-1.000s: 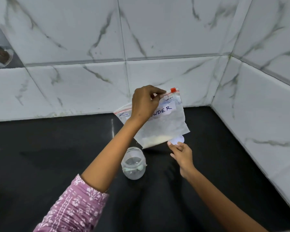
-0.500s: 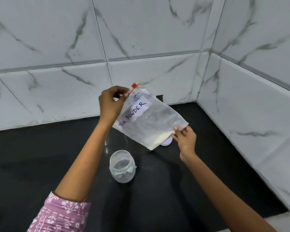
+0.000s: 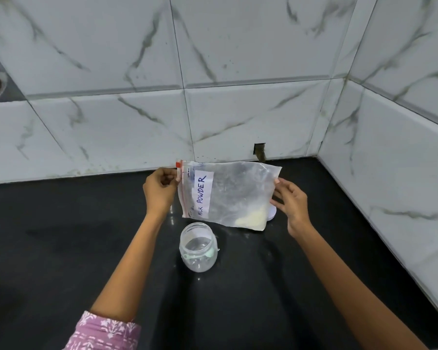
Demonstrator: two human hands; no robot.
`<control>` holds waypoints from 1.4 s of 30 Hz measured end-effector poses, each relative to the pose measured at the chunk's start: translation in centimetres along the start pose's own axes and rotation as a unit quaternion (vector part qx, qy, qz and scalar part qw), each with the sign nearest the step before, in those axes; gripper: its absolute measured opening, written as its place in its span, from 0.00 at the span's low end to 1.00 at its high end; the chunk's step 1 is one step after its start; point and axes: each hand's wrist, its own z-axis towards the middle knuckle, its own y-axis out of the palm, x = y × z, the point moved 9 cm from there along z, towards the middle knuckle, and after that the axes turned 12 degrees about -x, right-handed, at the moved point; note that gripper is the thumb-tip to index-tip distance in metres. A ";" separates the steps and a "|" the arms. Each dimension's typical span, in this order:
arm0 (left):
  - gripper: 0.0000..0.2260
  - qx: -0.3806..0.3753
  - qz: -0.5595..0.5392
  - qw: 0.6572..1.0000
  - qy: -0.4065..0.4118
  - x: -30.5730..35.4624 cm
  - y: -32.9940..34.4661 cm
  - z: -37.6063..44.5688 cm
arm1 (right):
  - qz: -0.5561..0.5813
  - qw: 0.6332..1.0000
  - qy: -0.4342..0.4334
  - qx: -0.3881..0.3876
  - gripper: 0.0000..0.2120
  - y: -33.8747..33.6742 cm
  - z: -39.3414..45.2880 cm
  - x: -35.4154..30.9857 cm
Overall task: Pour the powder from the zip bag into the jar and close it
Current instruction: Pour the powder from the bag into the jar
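Observation:
A clear zip bag (image 3: 235,193) labelled MILK POWDER hangs sideways above the counter, its red zip edge to the left. A little pale powder sits in its lower right corner. My left hand (image 3: 159,190) pinches the zip edge near the red slider. My right hand (image 3: 291,200) holds the bag's bottom edge at the right. Below the bag an open clear plastic jar (image 3: 198,247) stands upright on the black counter (image 3: 61,248). A white lid (image 3: 272,213) peeks out behind the bag's lower right corner.
White marble-look tiled walls meet in a corner at the back right. A small dark hole (image 3: 259,151) shows in the back wall just above the counter. A pink patterned sleeve (image 3: 104,332) covers my left upper arm.
The bag has turned from hanging diagonally to lying sideways, zip edge to the left. My right hand has risen from the bag's lower corner to its right edge. The bag sits lower, over the jar.

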 end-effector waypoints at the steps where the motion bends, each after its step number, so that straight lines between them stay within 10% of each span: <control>1: 0.05 0.004 0.002 1.000 0.000 -0.2 -0.1 -0.2 | -0.011 1.000 0.000 -0.009 0.12 0.2 0.2 0.0; 14: 0.04 0.027 -0.028 0.999 -0.011 -2.1 -0.5 -0.7 | -0.146 0.980 0.037 -0.132 0.13 1.2 1.0 3.5; 28: 0.10 -0.200 -0.034 0.974 -0.095 -7.8 3.8 -0.6 | -0.168 0.985 0.025 -0.034 0.08 -2.1 0.6 4.9; 32: 0.11 -0.203 -0.033 0.972 -0.111 -8.3 3.2 -0.1 | -0.192 0.977 0.069 -0.069 0.18 -1.1 0.7 6.4; 42: 0.11 -0.226 -0.046 0.968 -0.099 -8.7 2.8 1.1 | -0.197 0.978 0.047 -0.046 0.03 -0.5 0.8 5.6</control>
